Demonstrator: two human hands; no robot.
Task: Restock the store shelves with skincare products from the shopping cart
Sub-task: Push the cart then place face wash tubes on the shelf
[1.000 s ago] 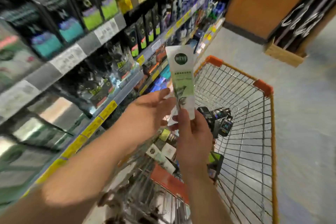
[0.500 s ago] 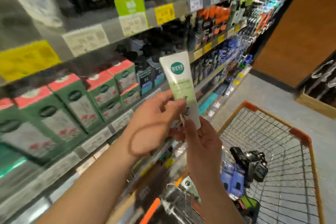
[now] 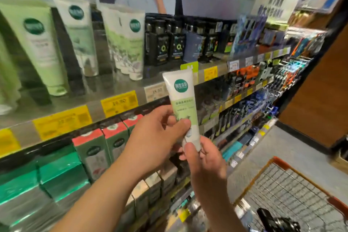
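Note:
A white and pale green skincare tube (image 3: pixel 183 100) with a round green logo stands upright in front of the shelves, cap end down. My left hand (image 3: pixel 156 137) pinches its lower part between thumb and fingers. My right hand (image 3: pixel 203 158) grips the cap end from below. Matching green and white tubes (image 3: pixel 130 43) stand on the upper shelf (image 3: pixel 120 84) behind, above and left of the held tube. The wire shopping cart (image 3: pixel 293 194) with orange trim is at the lower right, with a dark item (image 3: pixel 276 220) in it.
Black bottles (image 3: pixel 169 41) fill the upper shelf right of the tubes. Green and red boxes (image 3: pixel 98 152) line the shelf below. Yellow price tags (image 3: pixel 118 102) run along the shelf edge. A wooden wall panel (image 3: pixel 320 100) stands at right, with grey floor beside the cart.
The view has risen from the cart and lower shelves to the upper shelf. Both hands have lifted the tube higher, toward the row of matching tubes.

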